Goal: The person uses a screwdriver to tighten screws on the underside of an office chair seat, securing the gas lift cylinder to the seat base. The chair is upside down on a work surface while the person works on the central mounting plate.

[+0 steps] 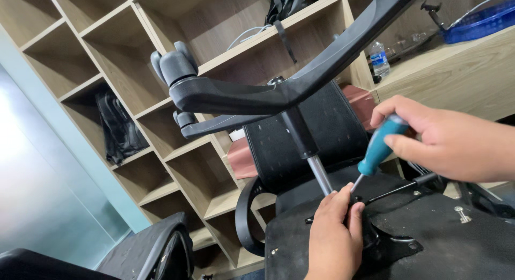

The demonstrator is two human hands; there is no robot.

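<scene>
Screwdriver, teal-handled, is slanting down to the underside of an upturned black chair, where we are gripping it in our right hand and pinching its metal tip with our closed left hand, seemingly to keep it seated. Overhead, the wheeled base is sticking up before wooden shelves.

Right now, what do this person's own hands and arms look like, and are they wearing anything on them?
Both hands are bare: no gloves, rings or watch show. The left hand enters from the bottom edge and is seen down to the wrist, with no sleeve there. The right hand enters from the right edge, with only the start of a bare forearm visible. Fingernails are short. Nothing further up either arm is in the picture.
</scene>
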